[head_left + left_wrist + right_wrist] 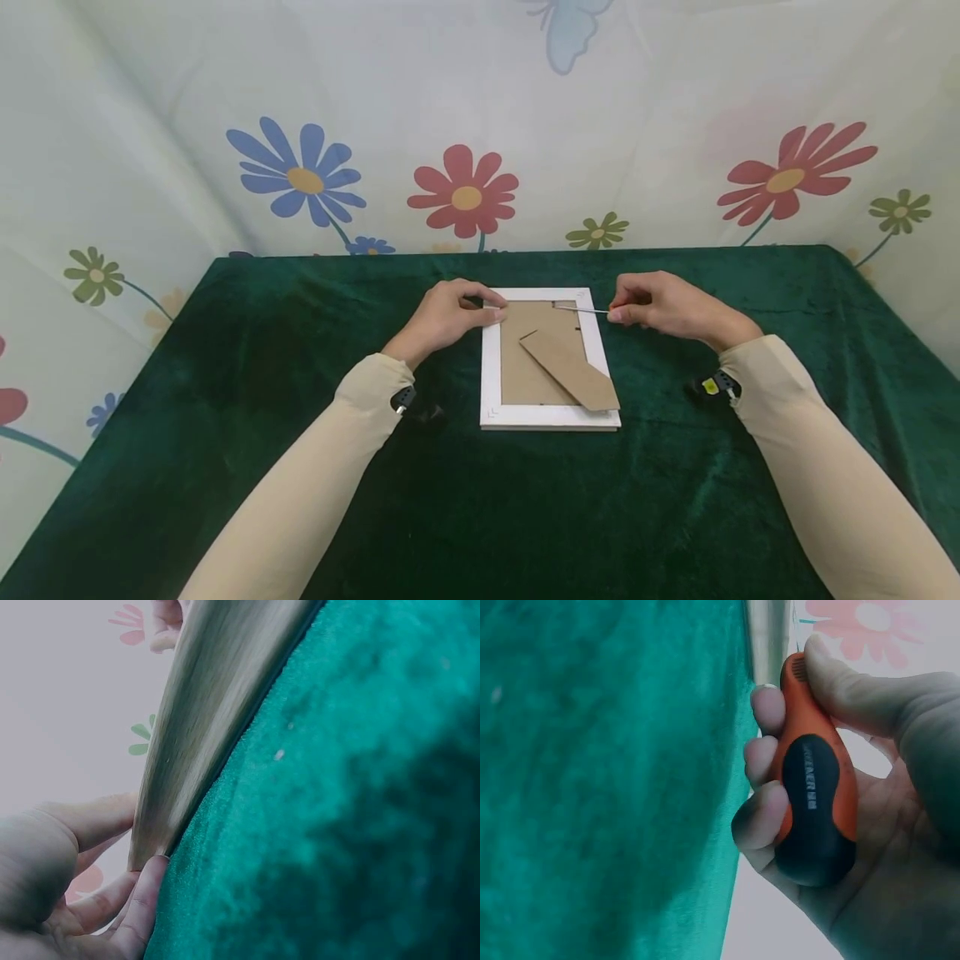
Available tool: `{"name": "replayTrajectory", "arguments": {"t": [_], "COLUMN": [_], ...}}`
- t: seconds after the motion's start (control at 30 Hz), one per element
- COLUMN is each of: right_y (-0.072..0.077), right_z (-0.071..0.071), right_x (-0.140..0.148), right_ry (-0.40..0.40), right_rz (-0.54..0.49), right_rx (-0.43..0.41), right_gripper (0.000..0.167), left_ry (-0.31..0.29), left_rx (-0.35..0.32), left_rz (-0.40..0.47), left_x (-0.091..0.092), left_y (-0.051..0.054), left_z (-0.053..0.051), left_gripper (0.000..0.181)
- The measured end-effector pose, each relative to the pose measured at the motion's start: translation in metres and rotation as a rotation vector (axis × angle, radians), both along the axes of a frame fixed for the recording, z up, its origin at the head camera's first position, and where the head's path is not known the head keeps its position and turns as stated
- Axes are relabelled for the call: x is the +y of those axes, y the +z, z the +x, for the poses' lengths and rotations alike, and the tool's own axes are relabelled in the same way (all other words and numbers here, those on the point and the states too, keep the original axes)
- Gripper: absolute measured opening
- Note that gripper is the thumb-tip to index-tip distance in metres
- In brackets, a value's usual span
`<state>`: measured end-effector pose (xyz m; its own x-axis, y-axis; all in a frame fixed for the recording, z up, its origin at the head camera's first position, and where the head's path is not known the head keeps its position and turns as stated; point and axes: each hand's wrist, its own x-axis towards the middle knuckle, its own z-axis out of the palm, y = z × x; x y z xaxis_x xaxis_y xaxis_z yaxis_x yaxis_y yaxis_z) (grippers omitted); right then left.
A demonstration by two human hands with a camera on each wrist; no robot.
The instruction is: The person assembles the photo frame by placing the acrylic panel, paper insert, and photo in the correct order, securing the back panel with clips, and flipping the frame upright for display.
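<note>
Fingers [140,909] of the left hand [448,312] clamp the far-left corner of a picture frame [491,367], lying back-up on the green-covered worktop [450,517]. At right, fingers of the right hand [663,307] grip an orange-and-black tool [825,761], its lettering [808,778] only partly legible.

Cream sleeves [311,475], black wristbands [402,397], one apparently yellow-marked

Right fingers [759,814] curled round orange-and-black handle [816,802]; green cloth [615,787] beside; pale frame edge [769,641] beyond; pink flower [870,619] behind.
</note>
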<state>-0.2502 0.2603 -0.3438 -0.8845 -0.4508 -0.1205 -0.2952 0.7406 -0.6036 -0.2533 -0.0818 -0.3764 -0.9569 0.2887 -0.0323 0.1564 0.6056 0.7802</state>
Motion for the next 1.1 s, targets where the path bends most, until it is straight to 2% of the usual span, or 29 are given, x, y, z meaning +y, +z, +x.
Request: {"name": "replayTrajectory", "arguments": {"t": [0.27, 0.47, 1.1], "right_y": [-0.009, -0.012, -0.012], "right_z": [-0.001, -0.003, -0.005], "right_x": [0.007, 0.012, 0.010], "right_ry": [-0.041, -0.047, -0.038], "right_rz": [-0.064, -0.110, -0.099], "right_rx": [-0.041, -0.022, -0.043], "right_gripper": [0.014, 0.014, 0.015], "left_ry": [0.002, -0.002, -0.008], "left_rx": [-0.006, 0.003, 0.005], "left_rz": [0.009, 0.008, -0.001], "left_x": [-0.001, -0.001, 0.000], "left_y": [-0.002, -0.002, 0.002], "left_z": [0.002, 0.001, 0.003], "left_gripper": [0.029, 0.028, 0.028]}}
